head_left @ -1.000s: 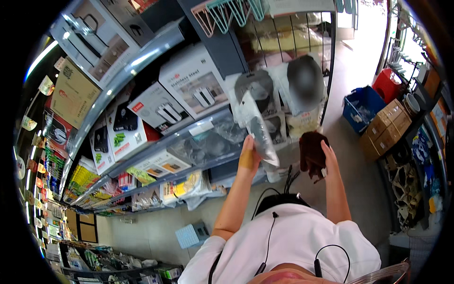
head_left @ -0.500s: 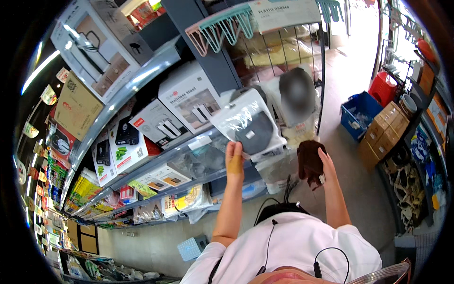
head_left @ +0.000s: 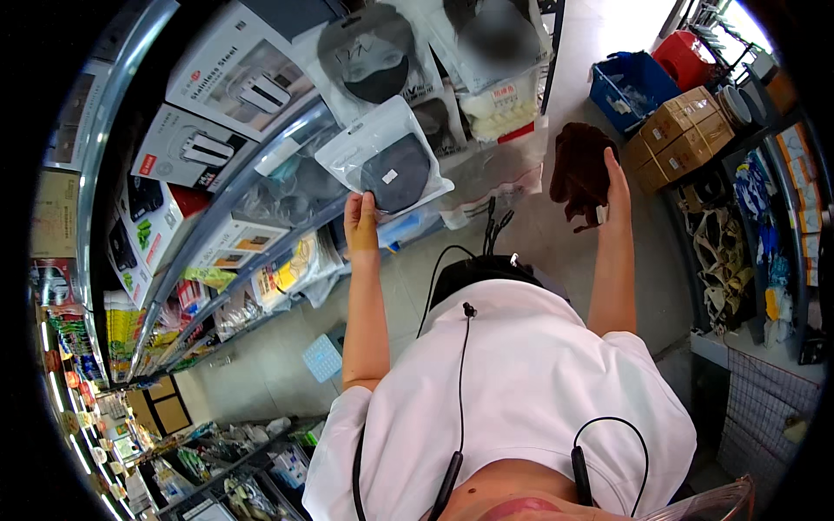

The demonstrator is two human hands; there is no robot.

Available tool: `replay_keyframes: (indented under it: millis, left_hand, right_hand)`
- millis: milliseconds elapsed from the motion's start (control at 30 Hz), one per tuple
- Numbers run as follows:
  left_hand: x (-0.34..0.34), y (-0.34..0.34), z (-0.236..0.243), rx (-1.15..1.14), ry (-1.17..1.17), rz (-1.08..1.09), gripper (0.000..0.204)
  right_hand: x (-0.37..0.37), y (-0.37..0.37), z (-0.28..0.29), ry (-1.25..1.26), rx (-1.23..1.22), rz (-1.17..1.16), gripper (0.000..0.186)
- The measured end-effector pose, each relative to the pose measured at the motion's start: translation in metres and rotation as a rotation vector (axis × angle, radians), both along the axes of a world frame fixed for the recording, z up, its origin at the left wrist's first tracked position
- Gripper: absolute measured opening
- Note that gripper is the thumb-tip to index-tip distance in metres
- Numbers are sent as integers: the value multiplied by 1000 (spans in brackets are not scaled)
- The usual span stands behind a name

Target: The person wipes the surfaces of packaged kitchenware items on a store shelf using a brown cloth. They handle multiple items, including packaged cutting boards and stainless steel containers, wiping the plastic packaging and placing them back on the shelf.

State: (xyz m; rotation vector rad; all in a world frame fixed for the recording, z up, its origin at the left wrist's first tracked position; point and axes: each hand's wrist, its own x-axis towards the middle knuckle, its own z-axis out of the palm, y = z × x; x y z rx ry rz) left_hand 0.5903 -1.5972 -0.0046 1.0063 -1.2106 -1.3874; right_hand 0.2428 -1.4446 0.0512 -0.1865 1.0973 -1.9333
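My left hand (head_left: 360, 226) is closed on the lower edge of a white-and-clear pouch (head_left: 395, 178) holding a flat dark-grey item with a small label, its face toward me. Behind it hang packs showing dark face masks (head_left: 373, 78) and a paler pack (head_left: 486, 113) with cream contents. To the right, over the aisle floor, my right hand (head_left: 614, 187) grips a dark brown fabric item (head_left: 575, 165), apparently gloves, with a small pale tag at its lower end.
Boxed steel kitchenware (head_left: 208, 152) fills the left shelves (head_left: 174, 334). At the right are a blue crate (head_left: 630, 87), a red tub (head_left: 678, 56), cardboard boxes (head_left: 673, 143) and racks of fabric goods (head_left: 730, 260). A light-blue stool (head_left: 321, 356) stands on the floor (head_left: 269, 382).
The pouch in my left hand has turned from nearly edge-on to face toward me and moved leftward. The view has shifted, so both hands and the shelves sit higher in the picture.
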Motion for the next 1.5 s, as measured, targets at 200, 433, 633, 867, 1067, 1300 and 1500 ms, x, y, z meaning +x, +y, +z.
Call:
replay_keyframes:
  millis: [200,433,633,867,1067,1300,1500]
  left_hand:
    - [12,33,-44,207,-46,80,12]
    - [3,56,-63,283,-54,223,17]
    - [5,81,-95,419,-80,294,16]
    - [-5,107,-109,521,-97,375,20]
    - [11,106,-126,514,-92,353,24]
    - [27,82,-120,513,-109,344,21]
    - [49,60,-133,516,-87,209,21]
  right_hand:
    - [-11,0,-18,-7,50,84,48]
    - [-26,-5,-34,-32,99,122,44]
    - [-43,-7,-53,7,193,153,44]
    - [-50,-4,-61,17,209,184,46]
    - [-36,-2,-50,23,224,175,49]
    - [-15,5,-47,21,194,161,53]
    - [9,4,-37,59,185,146,50]
